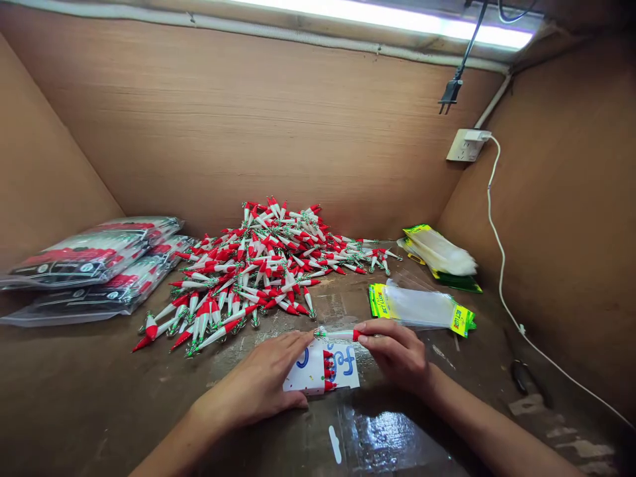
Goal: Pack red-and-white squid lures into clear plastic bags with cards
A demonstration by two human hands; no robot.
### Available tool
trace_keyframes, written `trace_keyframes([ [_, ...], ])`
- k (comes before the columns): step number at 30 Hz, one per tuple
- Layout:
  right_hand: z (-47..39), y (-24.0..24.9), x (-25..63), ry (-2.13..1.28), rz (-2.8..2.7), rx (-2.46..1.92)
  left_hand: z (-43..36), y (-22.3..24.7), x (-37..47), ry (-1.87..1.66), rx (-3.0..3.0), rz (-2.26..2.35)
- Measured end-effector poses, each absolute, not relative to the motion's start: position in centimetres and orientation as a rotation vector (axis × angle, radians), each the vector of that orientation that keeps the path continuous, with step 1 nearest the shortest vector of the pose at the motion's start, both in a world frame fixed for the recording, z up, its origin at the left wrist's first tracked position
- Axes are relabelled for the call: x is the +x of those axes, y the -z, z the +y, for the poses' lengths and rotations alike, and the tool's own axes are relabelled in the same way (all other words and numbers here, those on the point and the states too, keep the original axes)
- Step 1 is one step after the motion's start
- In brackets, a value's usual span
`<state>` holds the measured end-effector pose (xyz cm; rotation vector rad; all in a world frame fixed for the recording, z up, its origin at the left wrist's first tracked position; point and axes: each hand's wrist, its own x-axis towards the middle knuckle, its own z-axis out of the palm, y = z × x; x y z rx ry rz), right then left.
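My left hand [261,384] rests flat on a white card with blue print [344,366] inside a clear bag, pinning its left side to the brown table. Red tips of a few lures [328,371] show in the bag against the card. My right hand [395,351] pinches the red end of one red-and-white lure [338,335], held level just above the card's top edge. A big heap of the same red-and-white lures [263,268] with green hooks lies behind my hands.
Stacked filled bags [94,265] lie at the left. Empty yellow-headed bags [422,308] sit right of my hands, more [440,255] behind them. A wall socket [466,144] with a white cable [501,278] is on the right wall. Brown board walls enclose the table.
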<state>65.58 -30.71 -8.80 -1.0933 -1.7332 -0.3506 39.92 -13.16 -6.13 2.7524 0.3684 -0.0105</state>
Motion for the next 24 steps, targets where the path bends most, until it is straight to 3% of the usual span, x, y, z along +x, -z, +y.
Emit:
trace_keyframes([
  [7,-30.4,8.2,65.0,-0.095,-1.342,-1.461,-13.3,5.4,40.1,0.010,2.713,0.312],
  [12,-29.4,8.1,65.4,-0.517,-0.955,-1.373,-13.6,4.8,40.2,0.033,2.690,0.337],
  [24,-29.0,7.7,66.7,-0.762,-0.907,-1.515,-13.4,5.1,40.2,0.036,2.713,0.303],
])
